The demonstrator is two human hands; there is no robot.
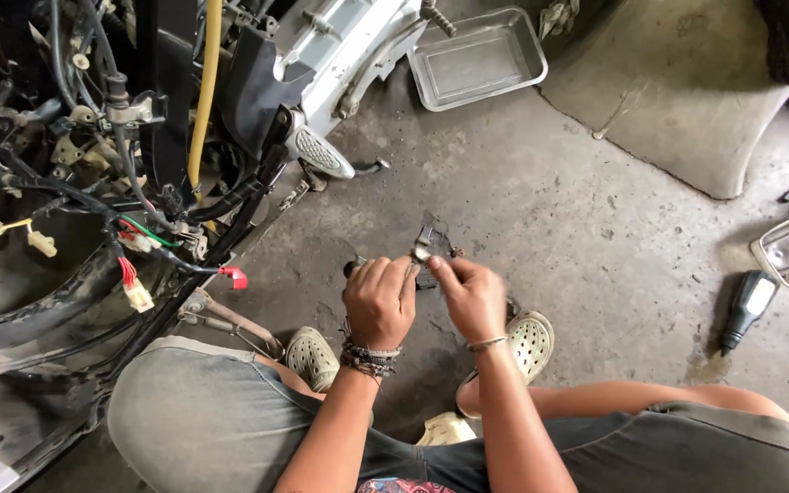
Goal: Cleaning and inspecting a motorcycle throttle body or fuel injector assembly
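left hand (379, 301) clenched round a dark handle; right hand (470, 297) pinching small metal part (427, 245) | part held above concrete floor (550, 210), between both hands | work mid-way; metal tray (478, 57) near floor's far edge

Shiny metal tray (478, 60); rough, seemingly concrete floor (550, 228).

1. Both forearms reach forward from the lower edge of the view and draw close together between the bent knees.
2. The left hand (378, 299) is curled into a closed grip, knuckles up, with bead and cord bands round its wrist.
3. The right hand (473, 297) is just beside it, fingers pinched at the tips, a thin bangle on the wrist.
4. The hands are nearly touching at the fingertips.
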